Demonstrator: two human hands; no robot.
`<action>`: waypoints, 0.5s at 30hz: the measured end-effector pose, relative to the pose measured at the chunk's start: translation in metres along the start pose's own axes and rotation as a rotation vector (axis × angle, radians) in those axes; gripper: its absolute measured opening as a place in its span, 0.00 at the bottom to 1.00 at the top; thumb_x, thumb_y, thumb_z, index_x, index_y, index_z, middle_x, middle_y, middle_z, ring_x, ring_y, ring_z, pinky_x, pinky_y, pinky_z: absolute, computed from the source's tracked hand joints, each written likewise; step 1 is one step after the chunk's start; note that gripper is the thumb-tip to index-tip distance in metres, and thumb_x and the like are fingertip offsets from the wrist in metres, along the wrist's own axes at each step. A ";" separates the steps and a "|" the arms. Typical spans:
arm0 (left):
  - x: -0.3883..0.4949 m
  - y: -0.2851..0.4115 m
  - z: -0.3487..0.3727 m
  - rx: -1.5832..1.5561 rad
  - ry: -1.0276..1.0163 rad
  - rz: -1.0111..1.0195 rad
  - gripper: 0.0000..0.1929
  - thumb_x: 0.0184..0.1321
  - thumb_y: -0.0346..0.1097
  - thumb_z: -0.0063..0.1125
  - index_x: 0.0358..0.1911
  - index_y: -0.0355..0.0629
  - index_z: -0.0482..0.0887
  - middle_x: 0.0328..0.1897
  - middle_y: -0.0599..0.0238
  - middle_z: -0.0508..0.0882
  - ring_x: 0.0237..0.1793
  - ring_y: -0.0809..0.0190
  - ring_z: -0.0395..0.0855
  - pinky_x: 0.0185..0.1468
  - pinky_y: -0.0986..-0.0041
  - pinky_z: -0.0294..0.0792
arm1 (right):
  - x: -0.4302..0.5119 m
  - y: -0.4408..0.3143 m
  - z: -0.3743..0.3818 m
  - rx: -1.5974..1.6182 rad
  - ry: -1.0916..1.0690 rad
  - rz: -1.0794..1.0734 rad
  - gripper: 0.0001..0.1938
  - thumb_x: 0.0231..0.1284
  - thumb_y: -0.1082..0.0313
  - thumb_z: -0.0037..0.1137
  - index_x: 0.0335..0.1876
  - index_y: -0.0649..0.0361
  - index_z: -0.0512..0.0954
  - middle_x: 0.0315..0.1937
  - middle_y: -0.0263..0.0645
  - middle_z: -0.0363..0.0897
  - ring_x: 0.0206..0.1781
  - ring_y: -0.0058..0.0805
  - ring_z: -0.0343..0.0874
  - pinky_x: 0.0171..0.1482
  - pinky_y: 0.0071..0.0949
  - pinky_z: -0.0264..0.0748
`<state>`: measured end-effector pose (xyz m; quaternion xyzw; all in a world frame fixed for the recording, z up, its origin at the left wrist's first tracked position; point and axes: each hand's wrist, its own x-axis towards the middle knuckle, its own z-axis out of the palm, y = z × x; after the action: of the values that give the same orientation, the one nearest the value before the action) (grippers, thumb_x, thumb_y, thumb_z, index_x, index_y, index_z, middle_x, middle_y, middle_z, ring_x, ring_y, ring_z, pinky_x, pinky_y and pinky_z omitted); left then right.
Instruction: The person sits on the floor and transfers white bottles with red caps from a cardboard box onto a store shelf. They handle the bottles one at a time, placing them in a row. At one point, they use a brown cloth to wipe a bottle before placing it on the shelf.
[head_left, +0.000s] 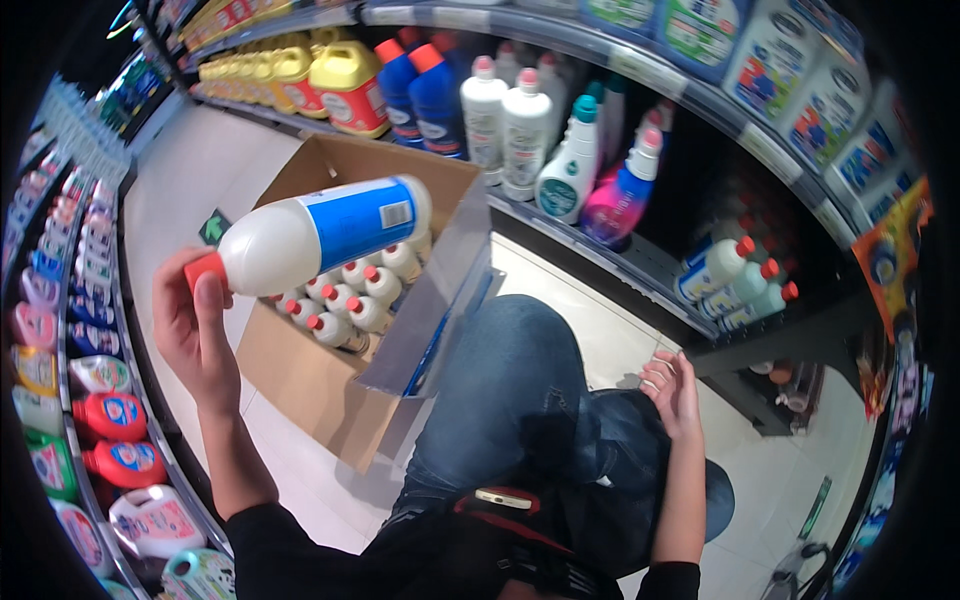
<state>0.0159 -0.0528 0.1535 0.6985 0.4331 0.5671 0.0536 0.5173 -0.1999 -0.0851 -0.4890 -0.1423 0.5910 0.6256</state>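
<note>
My left hand (196, 322) grips a white plastic bottle (274, 246) by its red cap. The bottle lies nearly level in the air, its blue label and printed code facing up. Below it stands an open cardboard box (300, 397), flaps spread, holding several white bottles with red caps (337, 298) packed upright. My right hand (673, 394) is to the right of my bent knee, fingers loosely apart, holding nothing. Nearest to it, on the bottom shelf, several similar red-capped bottles (739, 281) stand in a group.
Along the bottom shelf (600, 251) stand yellow jugs (346, 86), blue bottles (433, 97), white bottles (523, 135) and spray bottles (562, 169). An upper shelf edge (645, 71) overhangs them. Another shelf of detergent bottles (120, 459) lines the left side. My knee (517, 360) is beside the box.
</note>
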 end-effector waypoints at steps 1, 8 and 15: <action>-0.003 0.011 0.012 -0.080 0.007 0.026 0.13 0.72 0.39 0.52 0.49 0.35 0.77 0.41 0.65 0.78 0.34 0.72 0.74 0.39 0.81 0.67 | -0.002 -0.001 0.007 0.006 -0.030 -0.006 0.23 0.76 0.46 0.38 0.55 0.61 0.72 0.41 0.43 0.81 0.45 0.34 0.82 0.47 0.32 0.79; -0.057 0.062 0.135 -0.366 -0.368 -0.031 0.13 0.67 0.38 0.58 0.48 0.36 0.78 0.44 0.59 0.81 0.39 0.63 0.80 0.46 0.73 0.72 | -0.019 -0.010 0.028 0.141 -0.446 0.129 0.39 0.71 0.31 0.26 0.73 0.56 0.58 0.60 0.54 0.72 0.57 0.52 0.79 0.51 0.41 0.81; -0.086 0.088 0.240 -0.399 -0.782 0.173 0.15 0.65 0.43 0.56 0.43 0.36 0.79 0.39 0.56 0.82 0.37 0.58 0.79 0.46 0.70 0.70 | -0.020 0.036 0.016 0.304 -0.486 0.294 0.29 0.74 0.37 0.33 0.68 0.51 0.60 0.50 0.49 0.74 0.38 0.44 0.84 0.29 0.30 0.82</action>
<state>0.2663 -0.0640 0.0551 0.8700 0.2026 0.3353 0.2993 0.4789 -0.2166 -0.0974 -0.2496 -0.1256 0.7890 0.5471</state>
